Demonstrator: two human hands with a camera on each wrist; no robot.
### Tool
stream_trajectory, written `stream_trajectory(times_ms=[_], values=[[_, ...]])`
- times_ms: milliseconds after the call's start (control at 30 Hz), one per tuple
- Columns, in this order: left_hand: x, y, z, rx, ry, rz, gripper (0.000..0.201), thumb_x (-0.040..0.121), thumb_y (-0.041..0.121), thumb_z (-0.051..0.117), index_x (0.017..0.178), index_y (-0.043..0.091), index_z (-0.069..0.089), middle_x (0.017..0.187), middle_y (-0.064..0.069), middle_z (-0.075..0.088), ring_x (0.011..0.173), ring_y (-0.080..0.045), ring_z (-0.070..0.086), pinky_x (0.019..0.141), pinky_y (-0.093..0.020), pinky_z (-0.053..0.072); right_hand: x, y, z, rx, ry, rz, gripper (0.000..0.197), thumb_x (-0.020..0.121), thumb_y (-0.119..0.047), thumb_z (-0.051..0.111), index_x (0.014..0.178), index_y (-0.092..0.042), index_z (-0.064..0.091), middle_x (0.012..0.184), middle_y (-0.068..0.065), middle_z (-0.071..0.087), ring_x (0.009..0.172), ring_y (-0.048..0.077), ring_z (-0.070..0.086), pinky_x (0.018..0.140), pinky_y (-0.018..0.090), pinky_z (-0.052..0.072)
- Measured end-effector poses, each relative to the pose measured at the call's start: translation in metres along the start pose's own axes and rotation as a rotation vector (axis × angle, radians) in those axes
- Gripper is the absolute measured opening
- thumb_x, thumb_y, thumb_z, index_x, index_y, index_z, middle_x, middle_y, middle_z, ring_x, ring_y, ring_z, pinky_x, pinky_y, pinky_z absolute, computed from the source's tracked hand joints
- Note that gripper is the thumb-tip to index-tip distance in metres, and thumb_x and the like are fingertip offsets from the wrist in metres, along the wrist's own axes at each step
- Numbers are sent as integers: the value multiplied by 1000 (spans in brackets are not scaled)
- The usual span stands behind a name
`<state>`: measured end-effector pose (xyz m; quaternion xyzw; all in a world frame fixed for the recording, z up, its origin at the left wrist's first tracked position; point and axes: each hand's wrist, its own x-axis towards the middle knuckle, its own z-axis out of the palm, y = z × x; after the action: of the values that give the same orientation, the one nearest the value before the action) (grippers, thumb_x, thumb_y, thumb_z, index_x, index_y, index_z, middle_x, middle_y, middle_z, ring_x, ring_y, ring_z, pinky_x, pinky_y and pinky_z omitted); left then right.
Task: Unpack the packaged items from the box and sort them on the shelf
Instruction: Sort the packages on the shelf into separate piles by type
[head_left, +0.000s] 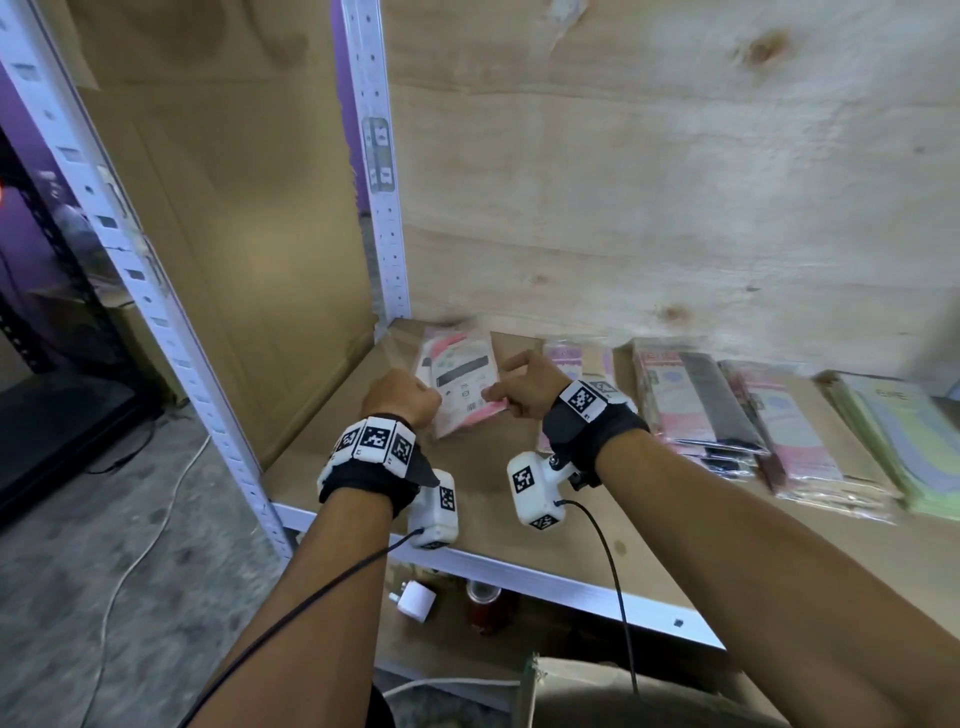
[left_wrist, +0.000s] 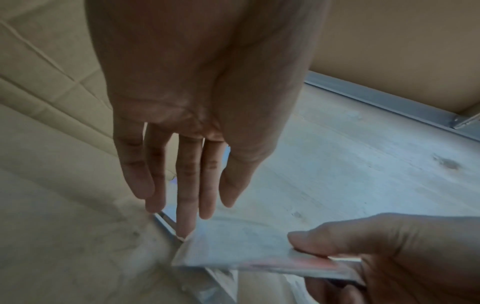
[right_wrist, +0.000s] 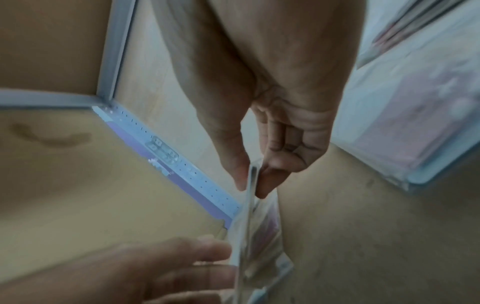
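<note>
A flat packet (head_left: 460, 382) in clear plastic, pink and white with a dark strip, is held just above the left end of the wooden shelf (head_left: 467, 509). My right hand (head_left: 519, 387) pinches its right edge between thumb and forefinger; the right wrist view shows this pinch (right_wrist: 250, 185) on the thin packet (right_wrist: 249, 236). My left hand (head_left: 410, 395) is at the packet's left side. In the left wrist view its fingers (left_wrist: 182, 185) are straight, and the tips touch a corner of the packet (left_wrist: 244, 246).
Rows of similar packets lie along the shelf to the right: pink ones (head_left: 691, 405), more pink (head_left: 779, 431), green ones (head_left: 904, 436). A metal upright (head_left: 379, 182) and a cardboard side panel (head_left: 234, 260) close the left end. A cardboard box (head_left: 623, 691) is below me.
</note>
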<state>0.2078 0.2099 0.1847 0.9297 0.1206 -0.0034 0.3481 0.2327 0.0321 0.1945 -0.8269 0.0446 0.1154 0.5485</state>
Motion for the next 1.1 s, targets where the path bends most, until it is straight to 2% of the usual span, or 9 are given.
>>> stream_trajectory(times_ms=[167,300,400,500,567,667,733,933,1100], values=[[0,13,5,-539,-55,-57,31,94,34,63,94,4,70,106,-19,73,95,-36,72,91,-46,58,-14,-9,-28,14,5,-50,16,74,3,78,81,0,64,84,22,60,65,25,53,61,34,42],[-7,34,4,-906,-192,-86,52,92,57,60,107,7,63,106,-16,70,88,-32,71,85,-45,62,-37,-13,-57,-5,53,-182,17,70,-4,82,71,-16,71,76,6,71,70,21,63,60,27,52],[-14,46,5,-1047,-351,-57,75,78,75,62,112,9,56,111,-10,58,92,-28,63,68,-34,64,-56,-15,-74,-49,53,-331,18,70,0,82,83,-11,76,87,13,75,79,26,67,80,40,56],[-15,52,11,-1139,-436,-8,95,67,77,71,124,3,53,125,-12,63,107,-27,68,89,-40,60,-71,-11,-89,-107,28,-447,22,74,4,79,91,-10,76,82,6,72,77,16,65,78,28,54],[-15,56,15,-1240,-420,-10,80,79,59,75,130,1,54,118,-17,73,104,-29,73,104,-44,52,-80,-6,-96,-151,26,-481,22,74,1,80,92,-11,77,80,-1,72,75,8,64,73,15,50],[-18,61,23,-1365,-353,-47,27,90,17,72,109,0,61,110,-24,73,94,-26,76,77,-34,63,-90,4,-103,-264,40,-519,22,72,-7,84,93,-15,78,88,-7,70,81,6,61,73,12,47],[-22,65,28,-1321,-349,-66,5,91,6,67,92,6,62,98,-21,77,94,-27,74,65,-28,62,-95,9,-110,-303,43,-509,23,73,-17,85,95,-18,78,100,-6,68,92,10,59,80,19,48],[-37,84,47,-1143,-545,56,16,93,13,67,107,8,66,104,-14,77,89,-18,77,67,-24,61,-100,29,-145,-135,277,-421,24,86,-24,75,106,-12,72,108,3,72,96,14,63,86,28,51],[-47,102,70,-1050,-649,122,13,92,15,70,104,11,68,109,-14,76,98,-20,76,77,-29,63,-103,57,-171,-43,107,-216,31,86,-31,75,109,-11,67,109,11,73,99,26,70,89,38,55]])
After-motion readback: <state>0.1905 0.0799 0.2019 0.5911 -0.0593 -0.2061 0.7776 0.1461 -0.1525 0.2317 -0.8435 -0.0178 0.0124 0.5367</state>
